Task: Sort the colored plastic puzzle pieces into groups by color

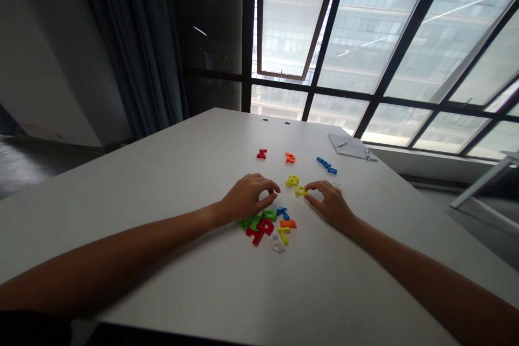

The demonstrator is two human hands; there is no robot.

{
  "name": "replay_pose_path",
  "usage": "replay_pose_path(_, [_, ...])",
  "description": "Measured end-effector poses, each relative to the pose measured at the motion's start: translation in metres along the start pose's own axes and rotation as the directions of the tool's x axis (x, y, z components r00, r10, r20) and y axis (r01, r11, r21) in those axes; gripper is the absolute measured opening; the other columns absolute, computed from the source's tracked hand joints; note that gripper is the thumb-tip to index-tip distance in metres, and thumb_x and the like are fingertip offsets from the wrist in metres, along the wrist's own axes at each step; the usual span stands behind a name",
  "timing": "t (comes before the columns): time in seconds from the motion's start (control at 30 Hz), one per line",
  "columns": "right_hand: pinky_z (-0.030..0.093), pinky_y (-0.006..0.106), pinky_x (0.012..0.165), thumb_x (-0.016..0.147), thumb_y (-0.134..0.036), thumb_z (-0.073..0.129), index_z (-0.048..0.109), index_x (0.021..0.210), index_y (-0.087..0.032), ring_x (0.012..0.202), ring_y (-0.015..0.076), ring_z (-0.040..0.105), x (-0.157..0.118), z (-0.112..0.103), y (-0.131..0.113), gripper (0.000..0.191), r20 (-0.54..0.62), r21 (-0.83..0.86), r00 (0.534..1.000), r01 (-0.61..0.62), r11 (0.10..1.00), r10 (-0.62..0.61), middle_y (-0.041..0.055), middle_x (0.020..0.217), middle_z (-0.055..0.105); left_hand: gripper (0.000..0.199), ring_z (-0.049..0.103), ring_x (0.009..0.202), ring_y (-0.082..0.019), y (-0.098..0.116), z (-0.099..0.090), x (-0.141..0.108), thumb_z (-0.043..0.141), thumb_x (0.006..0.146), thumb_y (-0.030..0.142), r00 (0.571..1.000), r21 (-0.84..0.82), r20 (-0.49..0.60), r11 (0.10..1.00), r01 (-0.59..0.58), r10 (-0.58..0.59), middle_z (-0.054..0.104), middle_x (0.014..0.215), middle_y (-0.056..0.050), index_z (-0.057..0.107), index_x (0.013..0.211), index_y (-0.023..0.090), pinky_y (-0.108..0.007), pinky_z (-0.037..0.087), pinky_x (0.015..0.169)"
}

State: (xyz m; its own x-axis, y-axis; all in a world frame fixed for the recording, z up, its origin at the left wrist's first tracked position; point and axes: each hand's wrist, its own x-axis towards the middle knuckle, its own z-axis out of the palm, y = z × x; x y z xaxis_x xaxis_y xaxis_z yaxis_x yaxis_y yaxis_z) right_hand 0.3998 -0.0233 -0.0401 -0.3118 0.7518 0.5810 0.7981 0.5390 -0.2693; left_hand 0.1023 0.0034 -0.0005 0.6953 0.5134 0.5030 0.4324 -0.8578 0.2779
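From the head view, our left hand (247,198) is curled, its thumb and forefinger (276,190) pressed together over the desk (121,211), with nothing visible between them. Our right hand (330,205) is curved, its fingertips (308,186) touching a yellow plastic letter piece (300,191); we cannot tell whether they grip it. Another yellow piece (292,180) lies between the hands. Just below them sits a jumbled pile of green, red, blue, orange, yellow and white pieces (265,227). Farther out, separate red (261,154), orange (290,158) and blue pieces (326,165) lie apart, and a white piece (336,186) sits just beyond our right hand. A sheet of paper (351,147) lies near the desk's far edge, before a large gridded window (365,65).
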Motion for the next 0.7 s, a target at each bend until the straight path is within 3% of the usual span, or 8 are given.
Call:
replay_pose_path(0.13, [0.052, 0.045, 0.093, 0.094, -0.027, 0.064, 0.071, 0.103, -0.023, 0.1, 0.0272, 0.067, 0.001, 0.003, 0.004, 0.012, 0.093, 0.004, 0.996, 0.01, 1.0, -0.011, 0.007, 0.106, 0.076, 0.016, 0.067, 0.091, -0.02, 0.0, 0.002, -0.001, 0.06, 0.097, 0.028, 0.999, -0.001, 0.032, 1.0, -0.004, 0.004, 0.076, 0.094, 0.0, 0.073, 0.106, 0.025, -0.034, 0.046, 0.085])
replay_pose_path(0.3, [0.05, 0.049, 0.098, 0.098, -0.027, 0.058, 0.068, 0.123, -0.022, 0.108, 0.0288, 0.066, 0.001, 0.007, 0.003, 0.028, 0.14, -0.072, 0.99, 0.031, 0.997, -0.021, 0.0082, 0.12, 0.074, 0.014, 0.067, 0.09, -0.019, 0.0, 0.003, -0.001, 0.061, 0.096, 0.027, 1.0, -0.001, 0.029, 1.0, -0.007, 0.007, 0.076, 0.093, 0.001, 0.073, 0.103, 0.024, -0.034, 0.046, 0.084])
replay_pose_path(0.47, [0.051, 0.05, 0.097, 0.096, -0.024, 0.057, 0.057, 0.139, -0.023, 0.111, 0.0298, 0.065, -0.001, 0.005, -0.001, 0.043, 0.091, -0.109, 0.995, 0.042, 0.993, -0.032, 0.0106, 0.129, 0.07, 0.015, 0.067, 0.089, -0.019, -0.001, 0.003, -0.001, 0.061, 0.096, 0.027, 0.999, -0.003, 0.035, 1.0, -0.001, 0.001, 0.076, 0.093, 0.001, 0.073, 0.104, 0.024, -0.034, 0.046, 0.084])
replay_pose_path(0.7, [0.05, 0.044, 0.087, 0.098, -0.02, 0.058, 0.068, 0.111, -0.021, 0.096, 0.0254, 0.066, -0.007, -0.004, -0.036, 0.016, 0.04, -0.014, 0.968, 0.247, 0.969, -0.246, 0.0092, 0.102, 0.074, 0.017, 0.067, 0.086, -0.018, -0.001, 0.002, -0.001, 0.059, 0.097, 0.03, 0.995, -0.005, 0.095, 1.0, 0.011, -0.011, 0.076, 0.092, 0.0, 0.072, 0.106, 0.025, -0.03, 0.046, 0.079])
